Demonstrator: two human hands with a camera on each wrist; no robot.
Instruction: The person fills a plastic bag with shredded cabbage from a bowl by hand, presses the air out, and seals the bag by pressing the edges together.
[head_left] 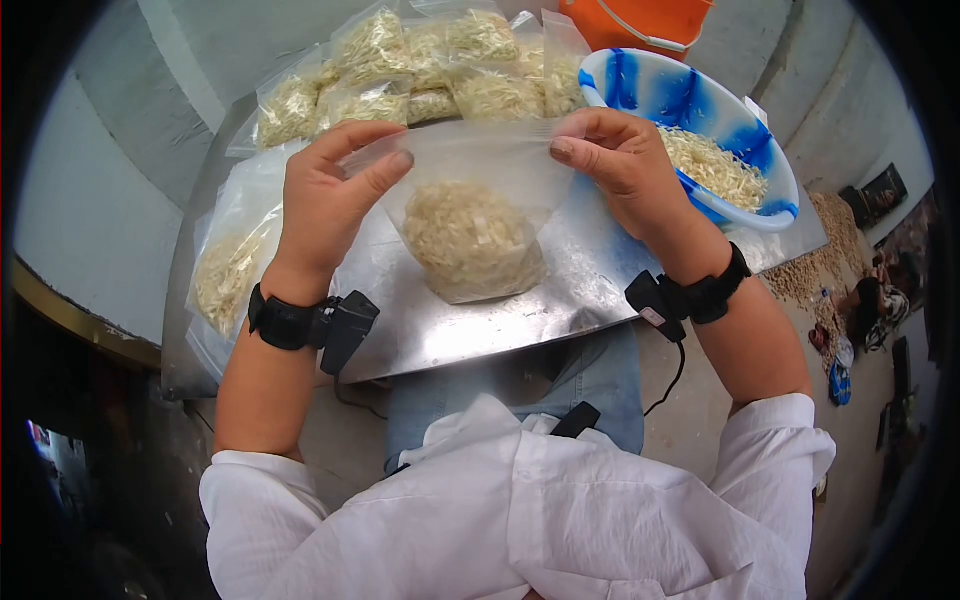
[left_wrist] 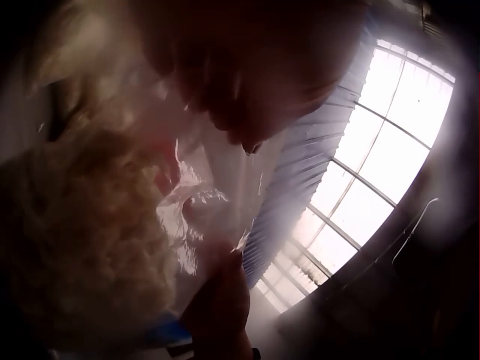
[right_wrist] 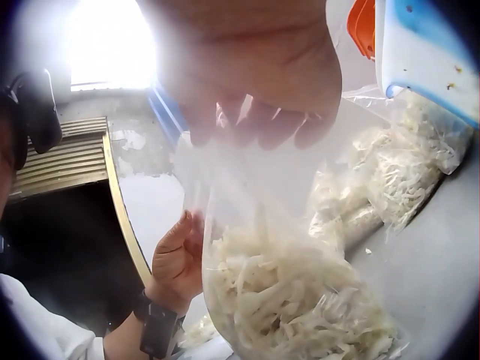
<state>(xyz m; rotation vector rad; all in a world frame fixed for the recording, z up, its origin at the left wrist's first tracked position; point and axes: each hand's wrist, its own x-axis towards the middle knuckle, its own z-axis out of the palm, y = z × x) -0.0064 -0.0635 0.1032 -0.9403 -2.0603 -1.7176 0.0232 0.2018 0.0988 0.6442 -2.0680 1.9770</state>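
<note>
In the head view, a clear bag point(head_left: 470, 235) of pale shreds is pinched at its top corners by the left hand point(head_left: 335, 195) and the right hand point(head_left: 620, 160). Its mouth is stretched straight from hand to hand, while the filled end points down and rests on the table point(head_left: 600, 270) between the wrists. A blue-and-white bowl point(head_left: 690, 100) is seen just beyond the right hand, and filled bags point(head_left: 420, 60) beyond both hands.

In the left wrist view, only blurred plastic and shreds are made out by the fingers.

In the right wrist view, the right fingers are curled over the bag's upper edge, with the shreds hanging below.
</note>
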